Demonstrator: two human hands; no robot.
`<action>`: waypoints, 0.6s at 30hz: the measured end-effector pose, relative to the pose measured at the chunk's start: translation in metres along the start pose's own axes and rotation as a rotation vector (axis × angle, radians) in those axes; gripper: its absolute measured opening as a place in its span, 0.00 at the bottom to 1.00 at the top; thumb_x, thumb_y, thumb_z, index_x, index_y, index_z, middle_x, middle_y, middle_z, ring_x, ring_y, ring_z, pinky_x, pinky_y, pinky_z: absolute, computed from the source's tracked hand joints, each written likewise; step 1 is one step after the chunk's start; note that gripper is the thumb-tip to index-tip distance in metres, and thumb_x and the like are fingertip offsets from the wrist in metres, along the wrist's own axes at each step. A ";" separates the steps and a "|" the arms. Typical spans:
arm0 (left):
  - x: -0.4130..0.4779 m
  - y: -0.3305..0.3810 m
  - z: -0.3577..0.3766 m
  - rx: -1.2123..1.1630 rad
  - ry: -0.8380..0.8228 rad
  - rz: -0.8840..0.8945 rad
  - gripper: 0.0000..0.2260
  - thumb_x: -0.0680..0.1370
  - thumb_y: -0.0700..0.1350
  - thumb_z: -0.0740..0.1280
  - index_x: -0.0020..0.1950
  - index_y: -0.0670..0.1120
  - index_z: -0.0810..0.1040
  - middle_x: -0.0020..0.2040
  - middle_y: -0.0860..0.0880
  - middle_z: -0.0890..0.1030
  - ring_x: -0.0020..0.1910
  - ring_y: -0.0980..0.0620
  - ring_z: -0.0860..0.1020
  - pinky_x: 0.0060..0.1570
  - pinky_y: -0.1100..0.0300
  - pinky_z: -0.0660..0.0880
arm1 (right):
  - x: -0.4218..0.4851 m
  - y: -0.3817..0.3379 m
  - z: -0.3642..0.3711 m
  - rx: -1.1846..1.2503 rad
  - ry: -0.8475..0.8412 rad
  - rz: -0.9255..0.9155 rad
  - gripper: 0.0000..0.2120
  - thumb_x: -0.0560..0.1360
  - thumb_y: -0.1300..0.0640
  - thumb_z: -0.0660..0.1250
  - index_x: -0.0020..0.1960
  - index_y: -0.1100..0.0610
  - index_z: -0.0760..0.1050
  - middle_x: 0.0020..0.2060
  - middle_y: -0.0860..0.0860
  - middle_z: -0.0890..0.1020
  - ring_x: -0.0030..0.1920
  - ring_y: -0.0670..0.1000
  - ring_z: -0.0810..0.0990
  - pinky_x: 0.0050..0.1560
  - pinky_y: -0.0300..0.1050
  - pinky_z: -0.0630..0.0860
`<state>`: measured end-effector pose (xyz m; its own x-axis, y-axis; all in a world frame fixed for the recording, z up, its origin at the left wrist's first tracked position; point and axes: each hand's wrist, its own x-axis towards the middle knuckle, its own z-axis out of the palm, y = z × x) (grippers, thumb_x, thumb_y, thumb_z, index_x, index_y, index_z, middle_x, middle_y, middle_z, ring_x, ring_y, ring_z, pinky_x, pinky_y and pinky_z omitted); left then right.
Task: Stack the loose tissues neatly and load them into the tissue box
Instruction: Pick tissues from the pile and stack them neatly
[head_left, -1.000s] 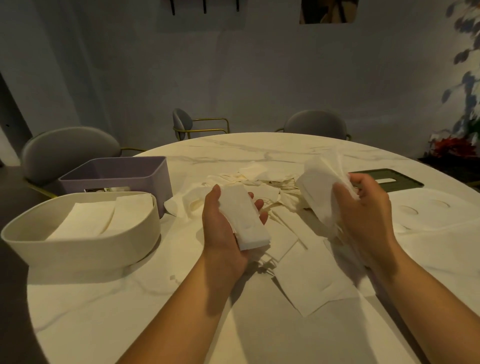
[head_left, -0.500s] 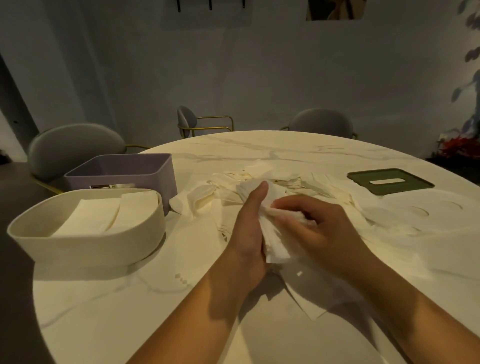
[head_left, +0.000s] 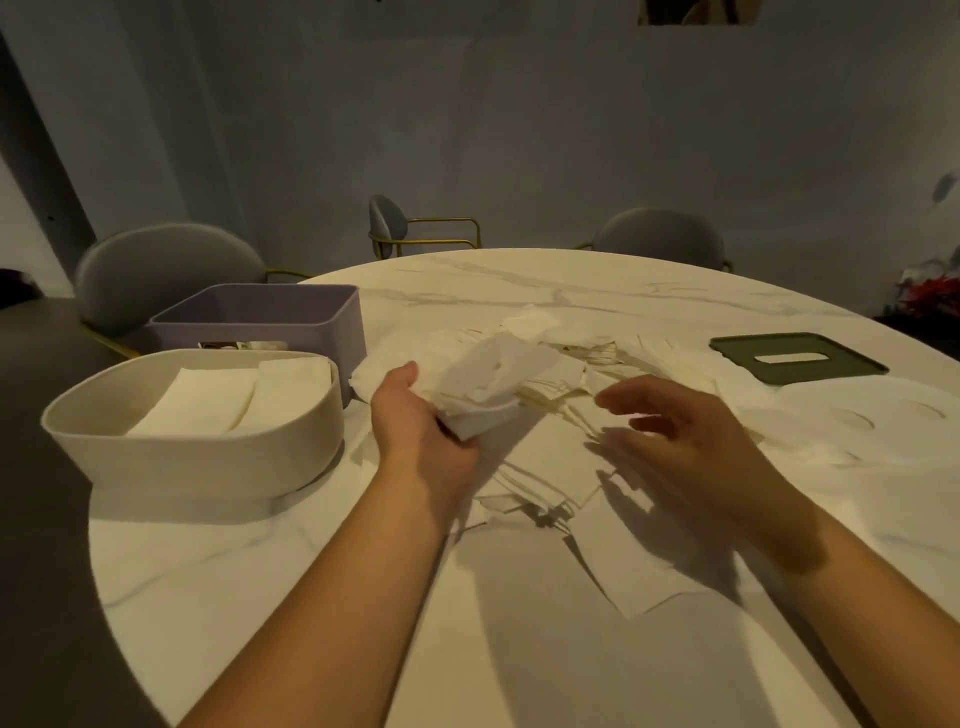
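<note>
I judge us partway. On the tabletop, a wide scatter of loose tissues lies right of the cream tissue box, which holds a few folded ones. Just right of the box my left hand grips a rumpled stack — right hand spread, empty.

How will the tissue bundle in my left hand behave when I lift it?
Probably floppy: the tissue bundle droops and crumples over the left hand. Likely very light, and apt to slip apart, since its sheets fan out unevenly.
</note>
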<state>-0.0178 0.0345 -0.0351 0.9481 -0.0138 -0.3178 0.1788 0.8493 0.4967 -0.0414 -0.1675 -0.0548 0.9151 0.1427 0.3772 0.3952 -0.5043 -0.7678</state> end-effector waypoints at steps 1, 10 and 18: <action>0.003 0.002 -0.002 -0.021 0.020 0.032 0.18 0.79 0.49 0.58 0.66 0.44 0.74 0.57 0.40 0.80 0.54 0.39 0.79 0.46 0.47 0.78 | -0.001 -0.001 0.002 -0.043 -0.076 -0.003 0.15 0.73 0.56 0.71 0.55 0.40 0.75 0.53 0.34 0.77 0.55 0.37 0.76 0.57 0.36 0.73; 0.009 0.002 -0.005 -0.029 0.075 0.093 0.14 0.80 0.47 0.58 0.63 0.46 0.75 0.49 0.44 0.81 0.45 0.43 0.80 0.40 0.51 0.77 | -0.007 -0.003 0.019 -0.350 -0.222 -0.107 0.14 0.77 0.52 0.64 0.61 0.39 0.72 0.53 0.27 0.70 0.55 0.29 0.69 0.52 0.25 0.68; 0.009 0.007 -0.005 -0.002 0.071 0.126 0.16 0.79 0.47 0.59 0.66 0.47 0.74 0.57 0.43 0.81 0.54 0.41 0.80 0.53 0.46 0.77 | -0.003 0.000 0.017 -0.176 -0.055 -0.056 0.10 0.80 0.54 0.58 0.52 0.48 0.79 0.45 0.41 0.81 0.48 0.40 0.76 0.49 0.40 0.73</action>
<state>-0.0089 0.0425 -0.0385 0.9420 0.1302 -0.3092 0.0589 0.8432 0.5343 -0.0434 -0.1537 -0.0645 0.8972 0.2187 0.3837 0.4294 -0.6349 -0.6423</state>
